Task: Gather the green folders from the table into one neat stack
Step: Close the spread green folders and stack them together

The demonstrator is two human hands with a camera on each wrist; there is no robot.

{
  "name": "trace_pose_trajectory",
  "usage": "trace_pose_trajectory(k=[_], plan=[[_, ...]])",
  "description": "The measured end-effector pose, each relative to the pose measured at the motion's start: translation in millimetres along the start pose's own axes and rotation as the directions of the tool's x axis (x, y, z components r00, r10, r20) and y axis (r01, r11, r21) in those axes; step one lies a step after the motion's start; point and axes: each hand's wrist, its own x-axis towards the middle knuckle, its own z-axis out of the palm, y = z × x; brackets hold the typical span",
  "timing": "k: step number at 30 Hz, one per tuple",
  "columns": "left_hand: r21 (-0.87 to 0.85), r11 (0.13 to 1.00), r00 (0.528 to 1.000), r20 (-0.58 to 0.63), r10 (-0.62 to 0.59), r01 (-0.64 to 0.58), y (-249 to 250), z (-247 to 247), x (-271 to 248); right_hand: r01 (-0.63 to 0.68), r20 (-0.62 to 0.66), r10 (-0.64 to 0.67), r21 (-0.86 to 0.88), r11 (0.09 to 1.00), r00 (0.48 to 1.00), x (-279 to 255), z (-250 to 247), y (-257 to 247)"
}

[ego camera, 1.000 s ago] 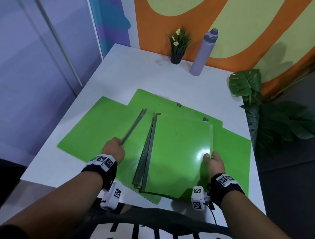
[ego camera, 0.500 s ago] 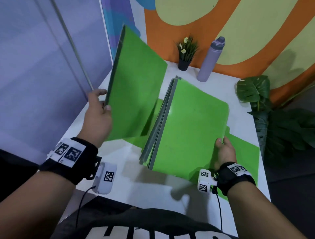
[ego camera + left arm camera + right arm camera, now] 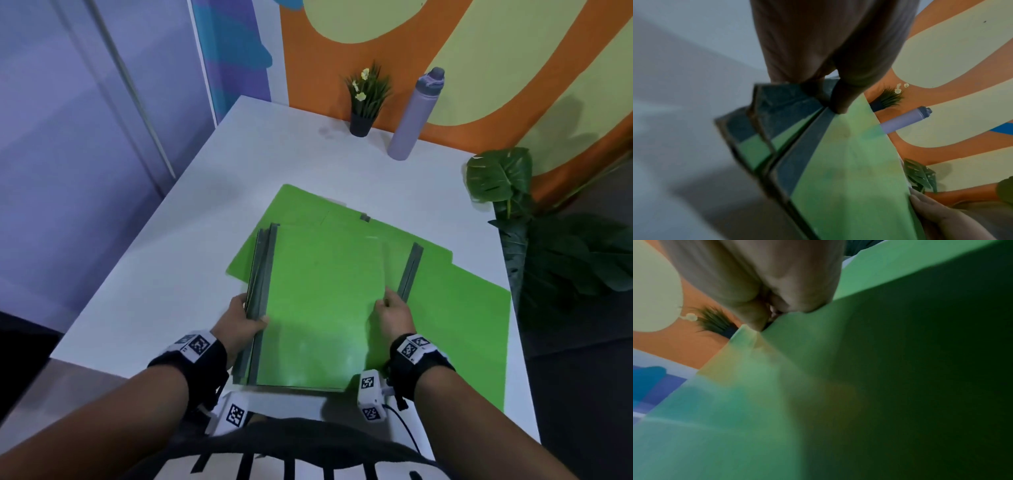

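Observation:
A stack of green folders with grey spines lies in front of me on the white table. My left hand grips the stack's spine edge, and in the left wrist view the thumb lies on top of the spines. My right hand pinches the stack's opposite edge. More green folders lie spread beneath: one sticks out at the back, and another with a grey spine lies to the right.
A small potted plant and a lilac bottle stand at the table's far edge by the orange wall. A large-leaved plant stands off the right side. The table's left half is bare white surface.
My left hand lifted a folder from the left of the table and swung it over to the stack. The stack, raised half a second ago, is down again, with both hands at its edges.

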Motion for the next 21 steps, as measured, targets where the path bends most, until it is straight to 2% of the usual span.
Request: trace_pose_trajectory(k=[2, 3, 6, 8, 9, 11, 14, 18, 21], plan=[[0.043, 0.999, 0.999, -0.033, -0.009, 0.010, -6, 0, 5, 0.058, 0.041, -0.054, -0.100, 0.993, 0.998, 1, -3, 3], [0.029, 1.000, 0.999, -0.055, -0.002, 0.003, -7, -2, 8, 0.090, 0.035, -0.085, -0.211, 0.973, 0.996, 4, -7, 4], [-0.024, 0.999, 0.993, -0.114, 0.021, -0.024, -7, -10, 15, 0.084, -0.067, -0.139, -0.519, 0.851, 0.988, 10, -22, 14], [-0.076, 0.997, 0.990, -0.142, 0.021, -0.032, -7, -17, 19, 0.003, -0.078, -0.071, -0.653, 0.757, 0.994, 8, -28, 26], [-0.110, 0.993, 0.987, -0.158, 0.014, -0.031, -7, -21, 23, -0.016, -0.031, -0.008, -0.700, 0.714, 0.999, 6, -30, 32], [-0.147, 0.989, 0.981, -0.192, -0.005, -0.024, -7, -30, 29, 0.009, 0.106, 0.101, -0.734, 0.680, 0.989, 2, -29, 44], [-0.137, 0.990, 0.973, -0.230, -0.023, -0.009, -13, -39, 40, 0.069, 0.231, 0.165, -0.754, 0.654, 0.959, 1, -25, 53], [-0.122, 0.993, 0.969, -0.244, -0.042, 0.012, -25, -42, 49, 0.135, 0.294, 0.192, -0.805, 0.577, 0.936, 2, -28, 58], [-0.119, 0.993, 0.966, -0.255, -0.044, 0.014, -28, -38, 48, 0.184, 0.309, 0.128, -0.798, 0.574, 0.943, -1, -33, 57]])
